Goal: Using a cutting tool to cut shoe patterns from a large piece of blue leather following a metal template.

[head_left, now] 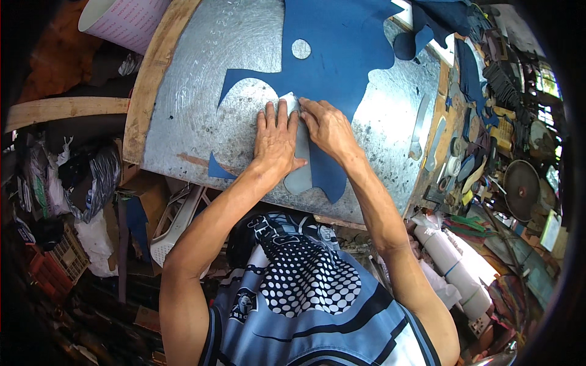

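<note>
A large blue sheet, leather-like with cut-out edges and a round hole (332, 46), lies on a scratched metal-topped table (201, 79). On its lower part rests a long grey flat template (299, 179), its narrow end pointing away from me. My left hand (276, 137) lies flat with fingers stretched, pressing along the template's left side. My right hand (329, 125) is closed at the template's far right edge, fingertips bent down onto the blue sheet. Whatever those fingers pinch is hidden under them. A small blue offcut (218, 168) sits left of my left wrist.
Wooden edging (160, 67) borders the table's left side. Another long flat template (420, 125) lies at its right. Beyond are tape rolls (452, 166), scraps and a round fan (522, 189). A white roll (455, 268) leans at lower right; bags (101, 177) hang left.
</note>
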`<state>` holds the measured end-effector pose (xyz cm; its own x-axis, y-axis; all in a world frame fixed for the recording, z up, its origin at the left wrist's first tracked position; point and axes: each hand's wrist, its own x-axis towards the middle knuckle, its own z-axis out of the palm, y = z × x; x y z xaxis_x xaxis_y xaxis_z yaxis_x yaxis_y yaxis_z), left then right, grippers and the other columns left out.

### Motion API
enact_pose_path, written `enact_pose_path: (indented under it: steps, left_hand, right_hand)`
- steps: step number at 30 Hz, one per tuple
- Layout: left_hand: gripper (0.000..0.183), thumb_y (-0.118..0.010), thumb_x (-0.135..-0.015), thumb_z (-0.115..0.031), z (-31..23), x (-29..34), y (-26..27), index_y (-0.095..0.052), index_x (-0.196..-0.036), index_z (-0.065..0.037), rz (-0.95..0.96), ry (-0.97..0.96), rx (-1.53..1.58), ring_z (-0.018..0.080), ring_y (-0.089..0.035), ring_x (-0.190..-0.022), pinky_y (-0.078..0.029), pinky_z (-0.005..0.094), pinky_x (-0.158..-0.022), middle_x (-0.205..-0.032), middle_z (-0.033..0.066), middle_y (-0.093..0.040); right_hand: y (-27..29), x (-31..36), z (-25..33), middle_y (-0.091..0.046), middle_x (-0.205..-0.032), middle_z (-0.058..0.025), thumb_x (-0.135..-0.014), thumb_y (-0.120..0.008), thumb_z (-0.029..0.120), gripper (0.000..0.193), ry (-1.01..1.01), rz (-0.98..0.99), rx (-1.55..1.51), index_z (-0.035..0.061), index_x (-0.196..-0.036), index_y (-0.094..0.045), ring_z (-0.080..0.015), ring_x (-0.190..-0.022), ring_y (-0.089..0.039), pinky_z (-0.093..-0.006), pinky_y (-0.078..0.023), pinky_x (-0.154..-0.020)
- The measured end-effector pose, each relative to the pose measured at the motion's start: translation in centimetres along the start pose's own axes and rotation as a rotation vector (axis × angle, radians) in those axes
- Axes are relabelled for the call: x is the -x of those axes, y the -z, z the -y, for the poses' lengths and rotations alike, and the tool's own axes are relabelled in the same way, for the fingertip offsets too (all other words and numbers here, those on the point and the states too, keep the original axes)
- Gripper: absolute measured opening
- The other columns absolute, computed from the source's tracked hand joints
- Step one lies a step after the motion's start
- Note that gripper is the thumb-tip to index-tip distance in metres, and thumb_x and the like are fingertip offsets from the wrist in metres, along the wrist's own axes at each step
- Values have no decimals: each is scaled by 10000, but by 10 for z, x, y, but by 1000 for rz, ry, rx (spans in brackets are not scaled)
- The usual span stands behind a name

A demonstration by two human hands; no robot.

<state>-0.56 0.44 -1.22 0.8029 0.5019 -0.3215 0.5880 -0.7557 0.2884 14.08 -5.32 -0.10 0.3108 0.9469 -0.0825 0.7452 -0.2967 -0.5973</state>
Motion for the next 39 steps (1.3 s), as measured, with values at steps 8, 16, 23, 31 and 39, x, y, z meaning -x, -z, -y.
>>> enact_pose_path:
  steps: [8, 16, 23, 31, 39]
  left_hand:
    - [1106, -868, -611, -526, -2, 1, 2, -397, -1465, -4, 10, -16, -6, 493, -232, -1432, -205, 582, -1170, -1539, 288, -263]
    - [1119, -864, -608, -535, -2, -3, 4, -394, -1470, 1, 13, -25, -41, 509, -260, -1419, -223, 574, -1168, -1531, 302, -287]
    - [1144, -849, -612, -586, 2, -5, -3, -392, -1466, 22, -2, -50, -81, 515, -278, -1404, -233, 587, -1153, -1520, 313, -299]
    - [1083, -851, -626, -560, 6, -1, -6, -439, -1424, 45, -81, -88, -23, 509, -304, -1384, -253, 579, -1134, -1502, 325, -318]
    - [701, -768, -820, -354, 13, 81, -21, -517, -1354, 25, -197, -296, 332, 415, -501, -1233, -413, 502, -1025, -1354, 281, -504]
  right_hand:
    - [-8, 33, 7, -686, -993, -229, -917, -615, 107, 290, -104, -53, -44, -24, -1170, -668, -406, -883, -661, -453, -532, -785]
    - [-7, 109, 34, -654, -929, -229, -922, -602, 118, 284, -291, -46, -93, 18, -1183, -649, -423, -826, -649, -482, -528, -732]
    - [-21, 194, 58, -648, -1015, -189, -933, -616, 152, 310, -453, -53, -153, 62, -1229, -628, -410, -853, -653, -471, -532, -732]
    - [-22, 219, 70, -624, -1048, -162, -910, -640, 120, 328, -505, -118, -142, 83, -1236, -634, -376, -858, -655, -448, -549, -741]
    - [-39, 214, 65, -590, -1054, -120, -873, -650, 100, 319, -379, -112, 144, 146, -1188, -670, -325, -955, -613, -437, -542, -758]
